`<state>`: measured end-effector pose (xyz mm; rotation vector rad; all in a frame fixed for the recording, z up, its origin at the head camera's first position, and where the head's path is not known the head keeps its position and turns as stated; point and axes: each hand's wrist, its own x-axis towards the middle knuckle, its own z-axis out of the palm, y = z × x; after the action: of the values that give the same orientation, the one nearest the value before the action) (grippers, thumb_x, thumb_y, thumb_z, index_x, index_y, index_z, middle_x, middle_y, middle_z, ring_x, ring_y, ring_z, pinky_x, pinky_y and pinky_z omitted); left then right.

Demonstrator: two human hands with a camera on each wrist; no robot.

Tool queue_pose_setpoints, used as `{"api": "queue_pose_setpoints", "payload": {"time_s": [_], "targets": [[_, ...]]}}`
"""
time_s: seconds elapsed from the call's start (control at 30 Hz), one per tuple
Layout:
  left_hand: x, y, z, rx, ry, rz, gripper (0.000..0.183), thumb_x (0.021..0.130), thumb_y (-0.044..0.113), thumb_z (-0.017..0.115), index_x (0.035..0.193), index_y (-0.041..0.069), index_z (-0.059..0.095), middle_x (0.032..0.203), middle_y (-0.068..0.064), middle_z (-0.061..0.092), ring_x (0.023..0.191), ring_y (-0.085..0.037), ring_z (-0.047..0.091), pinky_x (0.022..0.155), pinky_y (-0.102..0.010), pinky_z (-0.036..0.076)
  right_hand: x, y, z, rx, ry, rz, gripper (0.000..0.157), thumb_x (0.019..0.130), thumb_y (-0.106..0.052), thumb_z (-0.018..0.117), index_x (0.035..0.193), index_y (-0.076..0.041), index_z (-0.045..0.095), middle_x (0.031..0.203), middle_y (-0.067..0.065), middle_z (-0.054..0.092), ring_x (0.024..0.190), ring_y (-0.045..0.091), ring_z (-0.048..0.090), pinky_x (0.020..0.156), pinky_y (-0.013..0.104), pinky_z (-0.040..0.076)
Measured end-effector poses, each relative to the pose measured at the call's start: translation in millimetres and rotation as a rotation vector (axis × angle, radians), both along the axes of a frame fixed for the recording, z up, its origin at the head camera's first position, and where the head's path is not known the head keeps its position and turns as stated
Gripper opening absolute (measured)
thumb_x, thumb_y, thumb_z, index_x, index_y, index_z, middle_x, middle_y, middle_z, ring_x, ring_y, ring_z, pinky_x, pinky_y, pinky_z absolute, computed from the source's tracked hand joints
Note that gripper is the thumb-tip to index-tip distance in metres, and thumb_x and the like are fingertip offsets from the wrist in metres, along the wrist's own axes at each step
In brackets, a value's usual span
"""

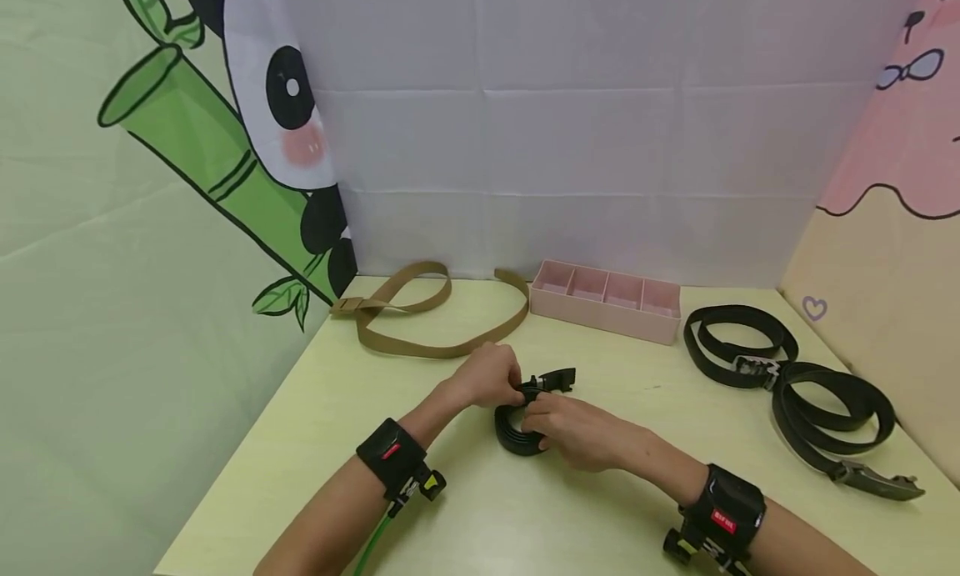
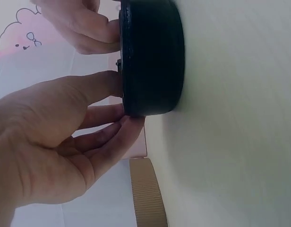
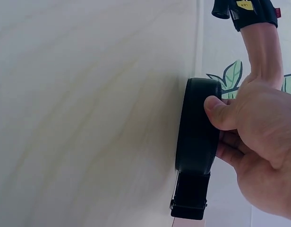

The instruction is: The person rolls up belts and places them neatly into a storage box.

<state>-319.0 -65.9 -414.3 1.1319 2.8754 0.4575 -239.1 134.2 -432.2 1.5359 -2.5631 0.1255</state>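
A black belt [image 1: 517, 441] is wound into a tight round coil and stands on its edge on the table, its buckle [image 1: 558, 380] jutting out at the far right side. My left hand [image 1: 489, 376] grips the coil's far left part, thumb at its inside and fingers around the outside in the left wrist view. From the near right, my right hand [image 1: 573, 430] pinches the coil, with the thumb lying on its outer face [image 3: 197, 142] in the right wrist view. The fingers reaching inside the coil are partly hidden.
A tan webbing belt [image 1: 420, 348] lies loosely looped at the back left of the table [image 1: 300, 509]. Beside it stands a pink box [image 1: 600, 316] with several compartments. Two black belts, one [image 1: 697, 355] behind the other [image 1: 798, 430], lie coiled at the right.
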Motion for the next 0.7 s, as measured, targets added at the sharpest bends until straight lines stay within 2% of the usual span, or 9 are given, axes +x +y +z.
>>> {"api": "queue_pose_setpoints", "payload": {"time_s": [0.2,0.33,0.47,0.57,0.7], "targets": [[-0.1,1.8,-4.6,-0.077,0.105,-0.041,0.033,0.081,0.023,0.08,0.052,0.019,0.065,0.045,0.013,0.037,0.042,-0.002,0.035,0.042,-0.017,0.024,3.8,-2.4,0.2,0.027,-0.001,-0.045,0.028,0.087,-0.008,0.081,0.114,-0.007,0.074,0.113,0.003,0.067,0.109,0.014,0.056,0.094,0.029,0.052],[-1.5,-4.3,-4.3,-0.068,0.123,-0.069,0.03,0.082,0.021,0.079,0.055,0.018,0.066,0.048,0.013,0.036,0.044,-0.003,0.034,0.043,-0.018,0.023,4.5,2.4,6.1,-0.044,-0.067,-0.053,0.026,0.091,-0.013,0.078,0.117,-0.008,0.073,0.118,0.002,0.064,0.112,0.013,0.054,0.096,0.031,0.051],[-1.5,-12.9,1.6,-0.07,0.18,-0.094,0.025,0.083,0.021,0.079,0.061,0.019,0.068,0.052,0.012,0.047,0.05,-0.004,0.041,0.048,-0.02,0.029,1.1,16.7,21.2,-0.227,-0.113,-0.055,0.024,0.095,-0.017,0.074,0.117,-0.008,0.072,0.119,0.001,0.064,0.111,0.012,0.055,0.093,0.034,0.051],[-1.4,-17.5,7.9,-0.041,0.284,-0.12,0.02,0.085,0.019,0.078,0.067,0.018,0.069,0.063,0.009,0.058,0.058,-0.006,0.049,0.054,-0.023,0.038,-6.3,31.0,35.3,-0.407,-0.079,-0.071,0.021,0.094,-0.013,0.075,0.113,-0.007,0.073,0.114,0.002,0.068,0.106,0.013,0.06,0.088,0.037,0.053],[-3.1,-21.0,12.9,0.031,0.474,-0.18,0.011,0.088,0.015,0.077,0.078,0.013,0.071,0.079,0.002,0.064,0.067,-0.01,0.055,0.059,-0.027,0.048,-17.2,48.2,48.9,-0.606,-0.04,-0.143,0.02,0.091,-0.007,0.076,0.111,-0.005,0.073,0.108,0.005,0.073,0.102,0.017,0.065,0.087,0.042,0.055]]}}
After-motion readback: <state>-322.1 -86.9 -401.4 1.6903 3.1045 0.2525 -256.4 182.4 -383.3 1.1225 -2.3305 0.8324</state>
